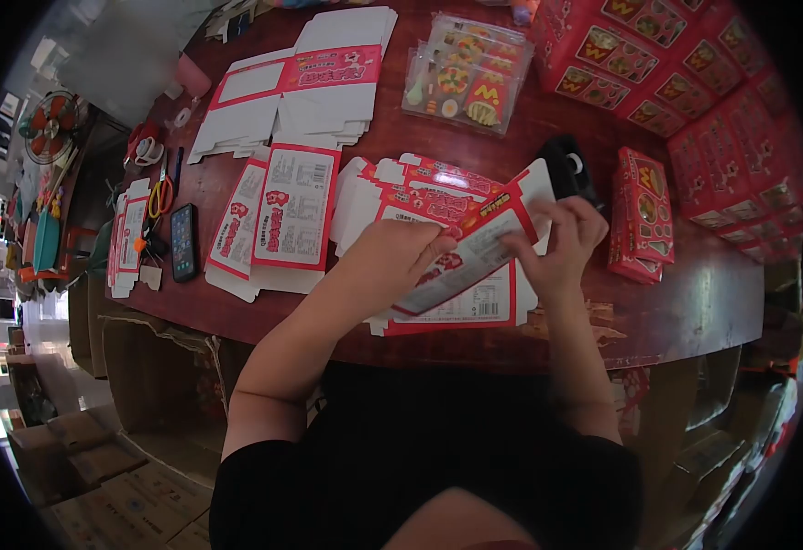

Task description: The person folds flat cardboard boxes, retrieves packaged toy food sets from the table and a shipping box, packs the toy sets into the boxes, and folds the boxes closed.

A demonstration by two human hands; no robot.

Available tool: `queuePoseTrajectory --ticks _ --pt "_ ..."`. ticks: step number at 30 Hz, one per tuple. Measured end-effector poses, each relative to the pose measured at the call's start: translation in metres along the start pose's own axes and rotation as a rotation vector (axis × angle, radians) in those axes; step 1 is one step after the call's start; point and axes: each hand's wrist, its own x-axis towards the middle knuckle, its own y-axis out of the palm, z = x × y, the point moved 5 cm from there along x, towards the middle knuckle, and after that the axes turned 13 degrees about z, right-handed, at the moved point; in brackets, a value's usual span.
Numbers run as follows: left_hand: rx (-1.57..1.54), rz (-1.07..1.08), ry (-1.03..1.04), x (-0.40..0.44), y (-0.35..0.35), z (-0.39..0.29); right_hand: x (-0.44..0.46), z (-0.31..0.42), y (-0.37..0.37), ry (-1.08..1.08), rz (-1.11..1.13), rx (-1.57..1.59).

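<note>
A red and white printed carton is tilted up between my two hands. My left hand is closed on its left edge. My right hand is at the carton's right end, thumb against the printed face and fingers curled over the edge, slightly blurred. Below the carton lies another flat printed box with a barcode. Behind it, a pile of flat red and white cartons rests on the table. A black object stands just beyond my right hand.
Flat carton stacks and white-backed cartons lie left on the table. A phone and yellow scissors are farther left. Clear packs lie at the back; finished boxes and tall box stacks stand right.
</note>
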Motion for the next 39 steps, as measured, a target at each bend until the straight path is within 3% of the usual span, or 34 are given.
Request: queuePoseTrajectory --ticks 1,2,5,6,10,13,15,17,19,20,22,25,28,34,37,39 --pt "-0.037 0.054 0.008 -0.005 0.002 -0.003 -0.003 0.003 0.007 -0.026 0.13 -0.007" --pt "-0.073 0.107 0.015 -0.01 0.005 -0.004 -0.002 0.001 0.015 -0.014 0.274 0.182" --pt "-0.385 0.217 -0.068 -0.019 0.027 0.01 -0.012 0.009 0.04 0.306 0.84 0.938" --pt "-0.494 0.254 -0.099 -0.023 0.035 0.015 -0.011 0.017 0.041 0.315 0.898 1.006" --pt "-0.908 0.286 -0.137 -0.034 0.057 0.032 -0.018 0.028 0.047 0.128 0.84 1.084" --pt "-0.406 0.003 0.076 -0.032 0.044 0.04 -0.006 0.047 0.036 0.006 0.67 0.892" --pt "0.082 -0.126 0.091 -0.039 0.03 0.023 -0.002 0.048 0.043 0.161 0.62 0.935" --pt "0.188 -0.129 -0.005 -0.043 0.025 0.015 0.001 0.046 0.052 0.261 0.636 0.958" --pt "0.058 -0.101 -0.177 -0.052 0.031 0.031 0.013 0.041 0.067 0.301 0.723 0.967" --pt "-0.006 -0.087 -0.263 -0.056 0.032 0.041 0.026 0.033 0.075 0.291 0.676 1.025" --pt "-0.198 -0.074 -0.382 -0.063 0.032 0.06 0.073 -0.009 0.084 0.191 0.364 1.029" --pt "-0.507 -0.061 -0.472 -0.071 0.027 0.068 0.129 -0.084 0.109 0.005 0.219 -0.25" --pt "-0.607 -0.112 -0.458 -0.079 0.027 0.08 0.146 -0.133 0.146 -0.277 0.245 -0.765" --pt "-0.605 -0.17 -0.472 -0.082 0.023 0.088 0.157 -0.153 0.17 -0.458 0.658 -0.53" --pt "-0.599 -0.185 -0.451 -0.08 0.021 0.094 0.162 -0.129 0.144 -0.504 0.519 -0.088" --pt "-0.6 -0.189 -0.43 -0.078 0.023 0.102 0.159 -0.117 0.119 -0.154 0.518 0.24"
